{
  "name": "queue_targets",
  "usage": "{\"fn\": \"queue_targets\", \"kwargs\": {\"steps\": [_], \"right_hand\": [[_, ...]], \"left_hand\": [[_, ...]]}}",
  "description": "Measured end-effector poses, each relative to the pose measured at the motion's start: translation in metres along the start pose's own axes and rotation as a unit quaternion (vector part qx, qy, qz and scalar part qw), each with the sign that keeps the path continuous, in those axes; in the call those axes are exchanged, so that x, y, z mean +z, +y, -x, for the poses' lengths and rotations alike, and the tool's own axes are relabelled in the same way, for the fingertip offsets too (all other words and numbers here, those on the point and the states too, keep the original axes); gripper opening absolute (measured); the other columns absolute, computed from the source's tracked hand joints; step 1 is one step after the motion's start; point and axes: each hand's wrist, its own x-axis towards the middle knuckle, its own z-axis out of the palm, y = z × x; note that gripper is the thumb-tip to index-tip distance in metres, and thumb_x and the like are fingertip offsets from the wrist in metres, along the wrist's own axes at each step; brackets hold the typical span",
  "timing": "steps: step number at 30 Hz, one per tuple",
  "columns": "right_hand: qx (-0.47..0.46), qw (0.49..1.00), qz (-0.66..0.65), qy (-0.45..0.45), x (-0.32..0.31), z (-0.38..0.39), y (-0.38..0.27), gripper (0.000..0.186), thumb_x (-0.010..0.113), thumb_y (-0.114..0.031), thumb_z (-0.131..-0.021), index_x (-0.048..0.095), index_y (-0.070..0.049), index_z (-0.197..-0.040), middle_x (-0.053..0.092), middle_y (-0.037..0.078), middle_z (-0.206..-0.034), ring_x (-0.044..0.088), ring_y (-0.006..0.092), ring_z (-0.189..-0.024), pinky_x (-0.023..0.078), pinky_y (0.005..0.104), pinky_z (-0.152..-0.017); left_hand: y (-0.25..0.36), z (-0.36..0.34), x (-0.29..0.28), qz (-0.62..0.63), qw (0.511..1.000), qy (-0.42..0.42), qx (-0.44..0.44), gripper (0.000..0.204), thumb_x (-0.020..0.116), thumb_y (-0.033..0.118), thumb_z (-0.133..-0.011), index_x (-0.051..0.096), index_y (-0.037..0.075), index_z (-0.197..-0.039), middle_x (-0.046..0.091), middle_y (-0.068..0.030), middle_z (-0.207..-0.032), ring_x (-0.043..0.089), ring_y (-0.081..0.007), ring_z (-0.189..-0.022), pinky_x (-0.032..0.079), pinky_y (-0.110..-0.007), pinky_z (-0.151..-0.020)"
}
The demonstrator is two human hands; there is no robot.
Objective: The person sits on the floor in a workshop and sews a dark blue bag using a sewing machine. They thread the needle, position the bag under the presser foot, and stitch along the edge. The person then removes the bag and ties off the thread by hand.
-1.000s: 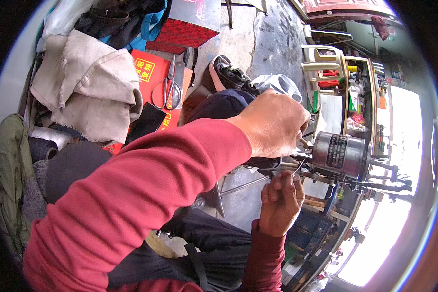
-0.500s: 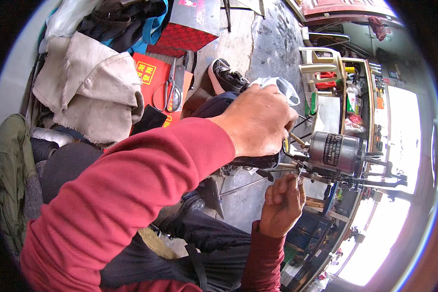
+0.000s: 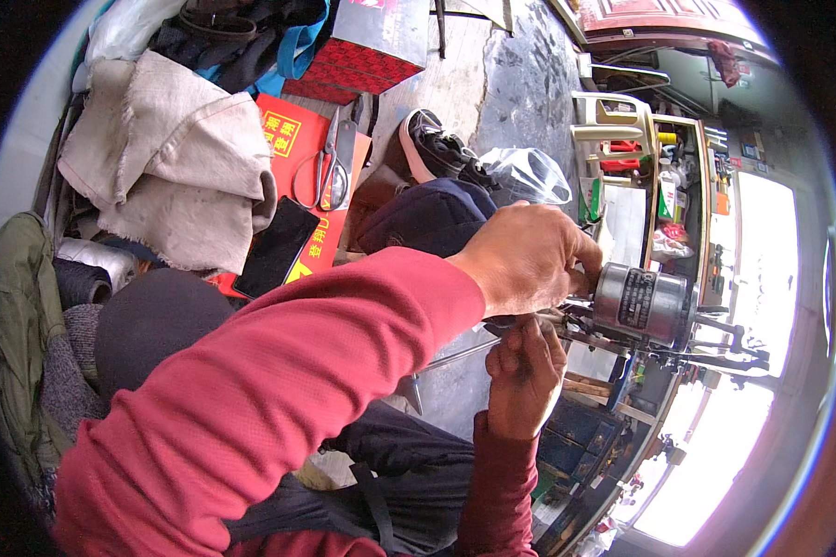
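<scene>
My left hand [image 3: 529, 260], in a red sleeve, reaches across with its fingers bent down beside a silver metal cylinder [image 3: 633, 299] that is part of a hand machine. Whatever its fingertips grip is hidden behind the hand. Just below it, my right hand [image 3: 526, 376] has its fingers curled and pinched together close to the machine's metal arm. Dark smudges mark that hand, and I cannot make out what is between its fingertips. A navy fabric item [image 3: 427, 215] lies behind my left wrist.
A black sneaker [image 3: 437, 148] and a clear plastic bag [image 3: 529, 174] are beyond the navy fabric. Scissors [image 3: 327, 167] lie on a red sheet [image 3: 283, 139] near a black phone [image 3: 277, 247] and a beige cloth [image 3: 167, 158]. A white plastic chair [image 3: 613, 121] stands by cluttered shelving.
My left hand has moved right and down, up to the metal cylinder. My right hand has shifted slightly left and down. More of the navy fabric and the clear bag shows.
</scene>
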Motion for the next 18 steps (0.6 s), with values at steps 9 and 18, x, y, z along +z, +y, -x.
{"fn": "queue_targets", "kwargs": {"steps": [9,18], "right_hand": [[-0.002,0.999,-0.003,-0.038,0.019,-0.016,0.015,0.009,0.058,-0.013,-0.100,0.063,-0.006,-0.097,0.057,0.001,-0.077,0.044,0.0070,-0.058,0.035,0.0237,-0.052],[-0.016,1.000,0.025,0.005,0.022,-0.015,0.019,0.009,0.058,-0.013,-0.100,0.063,-0.006,-0.100,0.058,0.001,-0.077,0.042,0.0070,-0.057,0.037,0.0250,-0.053]], "left_hand": [[-0.008,-0.004,0.002,-0.104,0.994,0.006,0.021,0.009,0.068,0.014,-0.087,0.075,0.009,-0.092,0.069,-0.0168,-0.086,0.069,-0.0369,-0.087,0.054,-0.046,-0.082],[-0.003,-0.004,-0.015,-0.074,0.996,-0.053,0.022,0.016,0.068,0.017,-0.087,0.072,0.008,-0.100,0.072,-0.0185,-0.092,0.070,-0.0380,-0.090,0.055,-0.046,-0.082]]}}
